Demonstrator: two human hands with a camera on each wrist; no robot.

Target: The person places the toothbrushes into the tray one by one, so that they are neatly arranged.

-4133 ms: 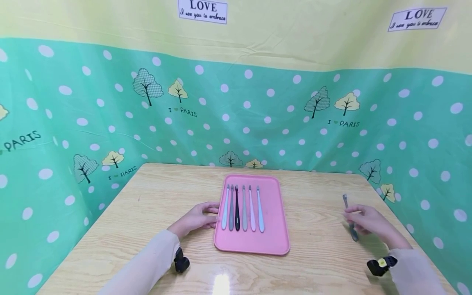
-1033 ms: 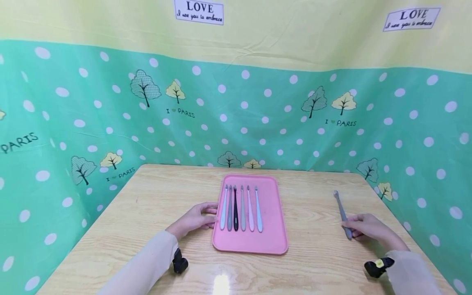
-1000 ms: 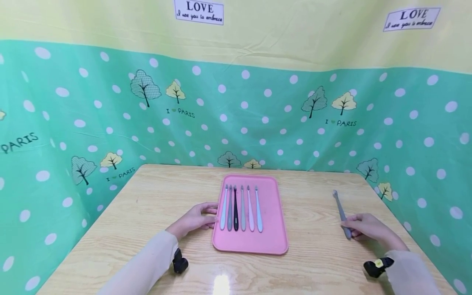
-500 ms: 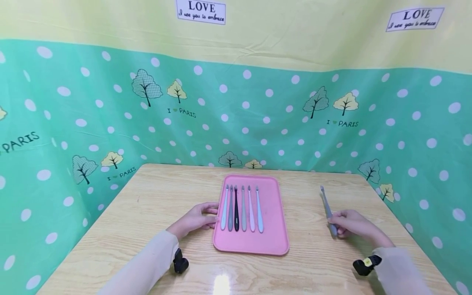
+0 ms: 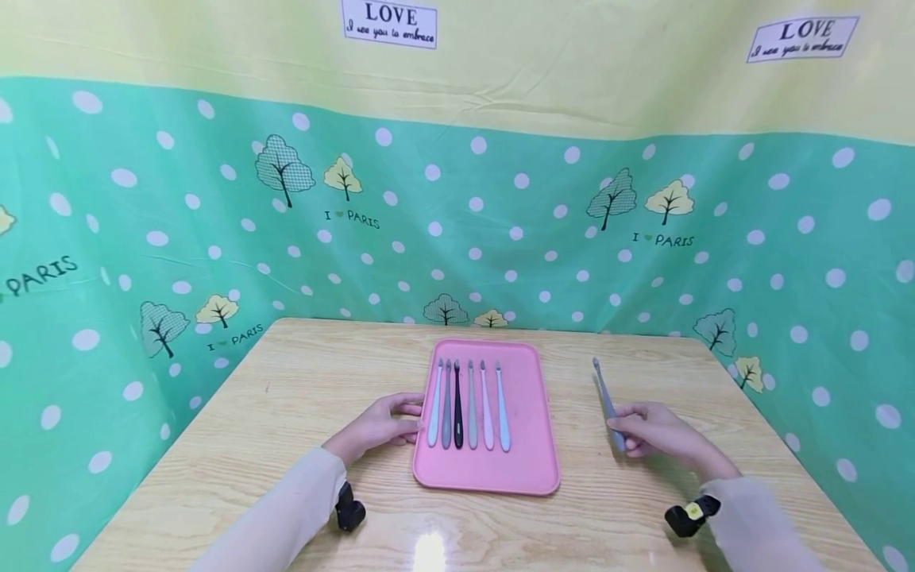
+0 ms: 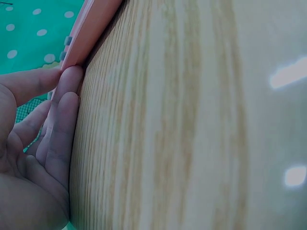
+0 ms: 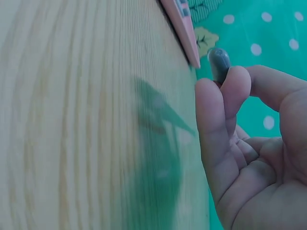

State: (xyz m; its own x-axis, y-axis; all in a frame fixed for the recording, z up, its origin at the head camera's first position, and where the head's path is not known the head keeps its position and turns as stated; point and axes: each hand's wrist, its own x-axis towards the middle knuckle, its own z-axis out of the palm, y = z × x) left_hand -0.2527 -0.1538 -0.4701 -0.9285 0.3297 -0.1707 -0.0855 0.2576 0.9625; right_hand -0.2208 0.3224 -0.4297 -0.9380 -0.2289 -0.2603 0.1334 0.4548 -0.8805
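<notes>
My right hand (image 5: 654, 433) pinches the lower handle of a slim grey cuticle trimmer (image 5: 604, 393) between thumb and fingers. It is held right of the pink tray (image 5: 500, 470), its small tip pointing away from me. In the right wrist view the rounded handle end (image 7: 219, 64) sticks out past the fingertips. My left hand (image 5: 379, 425) grips the tray's left rim; its thumb and finger pinch the pink edge (image 6: 91, 33) in the left wrist view. Several similar trimmers lie side by side in the tray: pale blue, grey, black (image 5: 458, 405), pink (image 5: 487, 409).
The tray stands on a wood-grain table (image 5: 343, 357). Bare tray surface (image 5: 527, 405) shows right of the row of trimmers. A green and yellow patterned curtain (image 5: 500, 199) hangs behind the table and along its sides. A light reflection shines near the front.
My right hand has carried the grey cuticle trimmer leftward from the table's right side toward the tray. The left hand, tray and the trimmers in it stay put.
</notes>
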